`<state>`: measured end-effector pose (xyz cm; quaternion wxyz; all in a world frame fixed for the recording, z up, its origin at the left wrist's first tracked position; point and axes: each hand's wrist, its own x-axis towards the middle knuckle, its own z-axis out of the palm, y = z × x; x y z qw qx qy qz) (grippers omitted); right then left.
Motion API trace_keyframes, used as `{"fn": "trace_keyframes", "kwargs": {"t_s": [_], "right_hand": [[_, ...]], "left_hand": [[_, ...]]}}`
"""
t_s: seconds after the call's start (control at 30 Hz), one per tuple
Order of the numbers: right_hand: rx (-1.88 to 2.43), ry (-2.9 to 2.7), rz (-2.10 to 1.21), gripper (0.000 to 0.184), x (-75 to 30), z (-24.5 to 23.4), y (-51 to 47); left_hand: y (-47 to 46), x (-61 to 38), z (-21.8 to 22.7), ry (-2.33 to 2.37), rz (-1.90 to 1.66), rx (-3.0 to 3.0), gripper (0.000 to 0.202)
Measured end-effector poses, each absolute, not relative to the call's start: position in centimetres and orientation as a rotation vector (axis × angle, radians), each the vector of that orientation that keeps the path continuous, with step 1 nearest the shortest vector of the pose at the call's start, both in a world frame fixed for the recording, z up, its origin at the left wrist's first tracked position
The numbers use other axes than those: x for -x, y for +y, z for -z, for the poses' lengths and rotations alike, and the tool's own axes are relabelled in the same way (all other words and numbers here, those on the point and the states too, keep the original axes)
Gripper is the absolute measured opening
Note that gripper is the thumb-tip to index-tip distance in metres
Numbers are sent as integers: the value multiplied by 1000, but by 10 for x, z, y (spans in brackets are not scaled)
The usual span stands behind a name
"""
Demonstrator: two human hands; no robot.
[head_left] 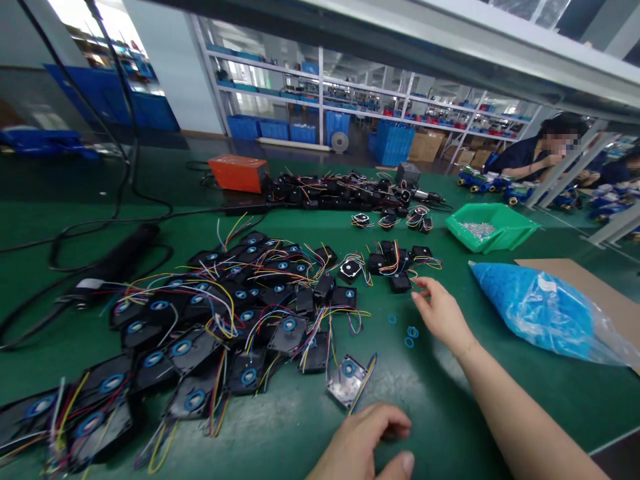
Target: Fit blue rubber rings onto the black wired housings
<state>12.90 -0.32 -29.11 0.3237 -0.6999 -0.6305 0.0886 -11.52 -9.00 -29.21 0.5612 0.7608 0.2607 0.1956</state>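
Note:
My right hand [443,313] reaches forward over the table, fingers apart, its fingertips beside a small black wired unit [400,283]. I cannot tell whether they touch it. Low in the view my left hand [367,440] hovers with curved, parted fingers and nothing in them. Just beyond it lies one square black motor-like unit [347,381] with a blue ring at its centre and coloured wires. Several loose blue rings [411,335] lie between my hands. To the left spreads a crowd of similar black units [200,353], many with blue rings.
A clear bag of blue rings [540,310] lies on cardboard [590,283] at right. Behind it stands a green bin [520,230] of small metal parts. A black-handled tool [120,257], cables and an orange box [239,175] are at left. A person [530,150] sits at far right.

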Motion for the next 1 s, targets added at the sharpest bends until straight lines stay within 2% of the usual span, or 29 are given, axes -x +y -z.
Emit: {"fn": "trace_keyframes", "kwargs": {"t_s": [0.2, 0.43, 0.5, 0.63, 0.77, 0.83, 0.9, 1.0], "right_hand": [[2013, -1592, -83, 48, -117, 310, 38], [2175, -1499, -14, 37, -127, 284, 2], [2145, -1509, -58, 37, -120, 278, -35], [1806, -1616, -374, 39, -66, 278, -108], [1559, -1756, -604, 45, -41, 276, -127], [1615, -1726, -661, 37, -59, 276, -112], [1750, -1694, -498, 25, -86, 281, -90], [1885, -1794, -249, 19, -116, 297, -60]], "left_hand": [[-71, 119, 284, 1003, -539, -1827, 30], [-62, 123, 290, 860, -645, -1467, 29], [-69, 120, 290, 761, -654, -1220, 35], [-82, 114, 286, 555, -647, -750, 45], [-85, 113, 282, 578, -611, -603, 47], [-83, 114, 279, 617, -586, -598, 48], [-82, 114, 277, 636, -567, -624, 49], [-81, 115, 278, 651, -537, -674, 49]]}}
